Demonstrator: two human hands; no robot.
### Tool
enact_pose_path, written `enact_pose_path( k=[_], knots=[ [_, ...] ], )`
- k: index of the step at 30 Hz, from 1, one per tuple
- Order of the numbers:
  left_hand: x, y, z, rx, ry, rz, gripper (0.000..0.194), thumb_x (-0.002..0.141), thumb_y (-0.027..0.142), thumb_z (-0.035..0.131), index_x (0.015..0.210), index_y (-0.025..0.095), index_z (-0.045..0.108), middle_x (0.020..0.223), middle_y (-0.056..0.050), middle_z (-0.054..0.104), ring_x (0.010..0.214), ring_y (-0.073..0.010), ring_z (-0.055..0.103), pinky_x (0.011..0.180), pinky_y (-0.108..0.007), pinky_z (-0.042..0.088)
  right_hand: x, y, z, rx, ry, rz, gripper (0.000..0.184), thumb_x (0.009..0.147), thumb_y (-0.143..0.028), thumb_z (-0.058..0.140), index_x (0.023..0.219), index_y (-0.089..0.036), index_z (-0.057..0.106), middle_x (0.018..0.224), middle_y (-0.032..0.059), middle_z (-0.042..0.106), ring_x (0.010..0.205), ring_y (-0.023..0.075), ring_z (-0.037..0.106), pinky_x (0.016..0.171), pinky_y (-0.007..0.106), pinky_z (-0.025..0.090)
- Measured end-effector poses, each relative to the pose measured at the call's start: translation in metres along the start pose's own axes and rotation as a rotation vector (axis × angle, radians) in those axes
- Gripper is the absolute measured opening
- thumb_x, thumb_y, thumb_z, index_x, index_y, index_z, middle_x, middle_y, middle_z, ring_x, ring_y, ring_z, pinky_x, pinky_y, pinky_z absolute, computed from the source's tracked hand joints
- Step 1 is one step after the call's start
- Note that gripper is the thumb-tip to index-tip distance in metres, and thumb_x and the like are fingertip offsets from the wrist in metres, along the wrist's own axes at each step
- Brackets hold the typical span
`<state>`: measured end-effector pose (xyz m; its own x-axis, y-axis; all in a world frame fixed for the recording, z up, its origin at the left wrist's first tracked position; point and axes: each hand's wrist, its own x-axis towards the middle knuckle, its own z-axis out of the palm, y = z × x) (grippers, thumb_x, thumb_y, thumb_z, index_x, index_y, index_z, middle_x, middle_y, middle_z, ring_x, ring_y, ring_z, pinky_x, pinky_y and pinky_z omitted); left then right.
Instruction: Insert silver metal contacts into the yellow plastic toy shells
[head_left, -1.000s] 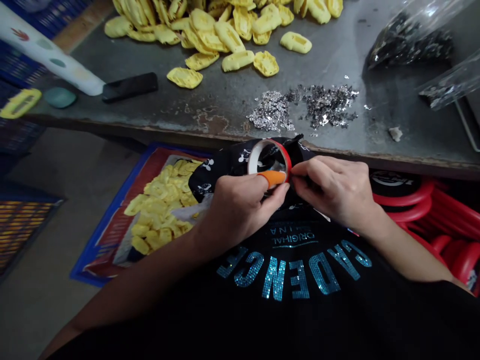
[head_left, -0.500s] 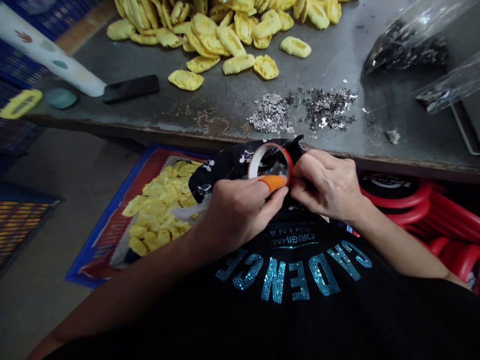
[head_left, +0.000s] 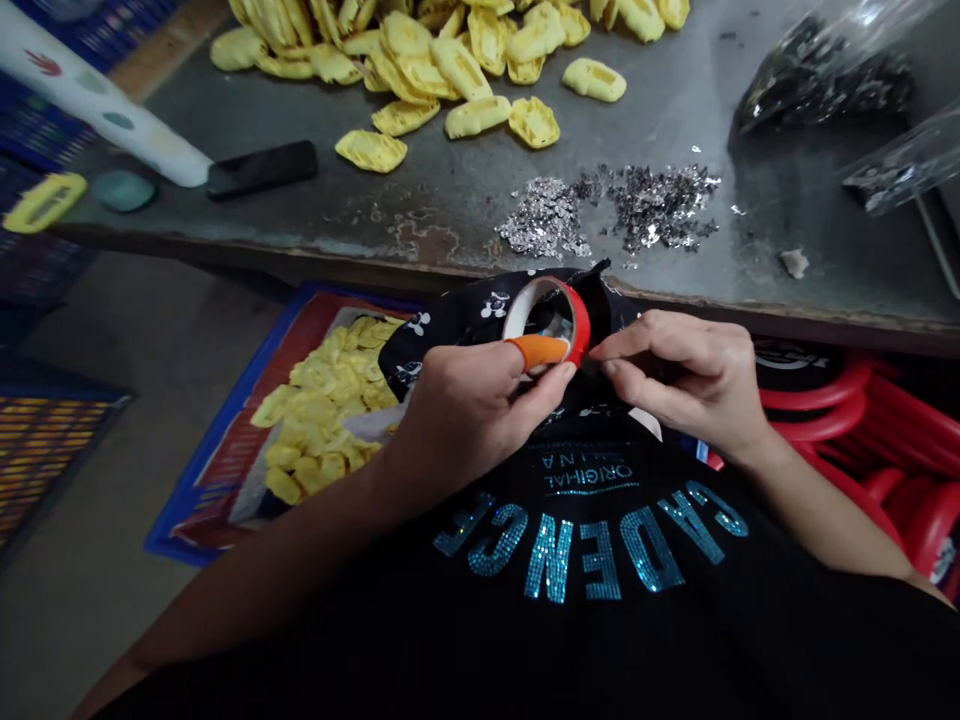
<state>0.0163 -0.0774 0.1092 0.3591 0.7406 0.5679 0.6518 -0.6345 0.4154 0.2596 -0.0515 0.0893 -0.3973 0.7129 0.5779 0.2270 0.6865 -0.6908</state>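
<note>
My left hand [head_left: 480,405] is closed around a roll of red tape [head_left: 580,325] with a white inner ring. An orange sleeve [head_left: 541,350] covers one of its fingers, which rests against the roll. On the right, my right hand [head_left: 686,375] has thumb and index finger pinched near the roll's edge; whatever lies between the tips is too small to make out. Below and behind the roll is black cloth [head_left: 450,318] with a white cartoon print, gathered in my lap. A small white piece [head_left: 646,424] shows under my right hand.
The grey table [head_left: 285,225] bears yellow plastic shells [head_left: 465,70], small shiny metal pieces [head_left: 544,215], a black phone [head_left: 262,170] and a clear bag [head_left: 832,80] of dark parts. Underneath, a blue-rimmed crate [head_left: 176,490] holds yellow pieces. Red rings [head_left: 825,400] are stacked at right.
My right hand has moved right, slightly away from the roll, and its fingers show more clearly. The tape roll has turned a little, showing more of its red side. My left hand still holds it.
</note>
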Motion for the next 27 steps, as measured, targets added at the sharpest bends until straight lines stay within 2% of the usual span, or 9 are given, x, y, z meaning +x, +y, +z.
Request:
enact_pose_path(
  k=[4, 7, 10, 14, 18, 24, 27],
  knots=[
    [0.000, -0.001, 0.003, 0.041, -0.002, 0.033, 0.036, 0.097, 0.017, 0.082, 0.072, 0.020, 0.056, 0.059, 0.008, 0.057, 0.050, -0.0074, 0.052, 0.049, -0.027, 0.032, 0.000, -0.002, -0.001, -0.183, -0.020, -0.011, 0.007, 0.109, -0.027, 0.075, 0.103, -0.023, 0.078, 0.091, 0.0006, 0.083, 0.078, 0.0138, 0.075, 0.070, 0.027, 0.056],
    [0.001, -0.001, 0.008, 0.116, 0.020, 0.118, 0.035, 0.101, 0.021, 0.079, 0.073, 0.021, 0.057, 0.055, 0.008, 0.048, 0.046, -0.0087, 0.043, 0.048, -0.031, 0.031, 0.000, -0.009, 0.000, -0.382, -0.043, -0.016, 0.009, 0.110, -0.027, 0.071, 0.104, -0.023, 0.076, 0.090, -0.0006, 0.081, 0.070, 0.0108, 0.069, 0.060, 0.026, 0.045],
    [0.002, -0.001, 0.012, 0.185, 0.011, 0.198, 0.032, 0.104, 0.020, 0.072, 0.075, 0.021, 0.060, 0.056, 0.006, 0.051, 0.047, -0.0104, 0.045, 0.048, -0.032, 0.033, -0.002, -0.014, 0.003, -0.574, -0.052, -0.039, 0.014, 0.112, -0.024, 0.064, 0.102, -0.022, 0.074, 0.086, -0.0017, 0.078, 0.065, 0.0093, 0.064, 0.055, 0.027, 0.038],
    [0.001, 0.003, 0.013, 0.224, -0.043, 0.239, 0.040, 0.107, 0.019, 0.067, 0.070, 0.022, 0.054, 0.061, 0.003, 0.061, 0.050, -0.0113, 0.054, 0.049, -0.033, 0.034, -0.001, -0.012, 0.009, -0.758, -0.046, -0.118, 0.022, 0.109, -0.020, 0.056, 0.093, -0.021, 0.070, 0.080, -0.0018, 0.073, 0.066, 0.0110, 0.064, 0.053, 0.030, 0.032],
    [-0.001, 0.004, 0.010, 0.221, -0.098, 0.262, 0.033, 0.110, 0.018, 0.064, 0.077, 0.020, 0.061, 0.066, 0.002, 0.068, 0.053, -0.0115, 0.060, 0.050, -0.034, 0.035, 0.002, -0.001, 0.012, -0.644, -0.078, -0.197, 0.018, 0.105, -0.020, 0.054, 0.090, -0.021, 0.063, 0.081, -0.0032, 0.067, 0.062, 0.0093, 0.054, 0.052, 0.027, 0.033],
    [0.000, 0.006, 0.006, 0.249, -0.075, 0.298, 0.023, 0.110, 0.017, 0.066, 0.088, 0.014, 0.070, 0.068, 0.001, 0.070, 0.056, -0.0125, 0.064, 0.051, -0.033, 0.037, -0.003, 0.006, 0.018, -0.457, -0.009, -0.077, 0.012, 0.097, -0.016, 0.053, 0.090, -0.024, 0.059, 0.083, -0.0029, 0.066, 0.065, 0.0110, 0.055, 0.053, 0.027, 0.035],
    [0.000, 0.007, 0.003, 0.238, -0.086, 0.282, 0.028, 0.108, 0.016, 0.068, 0.080, 0.016, 0.067, 0.065, 0.002, 0.065, 0.054, -0.0116, 0.060, 0.051, -0.033, 0.035, -0.007, 0.011, 0.014, -0.397, 0.059, -0.010, 0.012, 0.094, -0.016, 0.057, 0.086, -0.025, 0.059, 0.081, -0.0018, 0.067, 0.068, 0.0138, 0.058, 0.058, 0.029, 0.039]
  ],
)
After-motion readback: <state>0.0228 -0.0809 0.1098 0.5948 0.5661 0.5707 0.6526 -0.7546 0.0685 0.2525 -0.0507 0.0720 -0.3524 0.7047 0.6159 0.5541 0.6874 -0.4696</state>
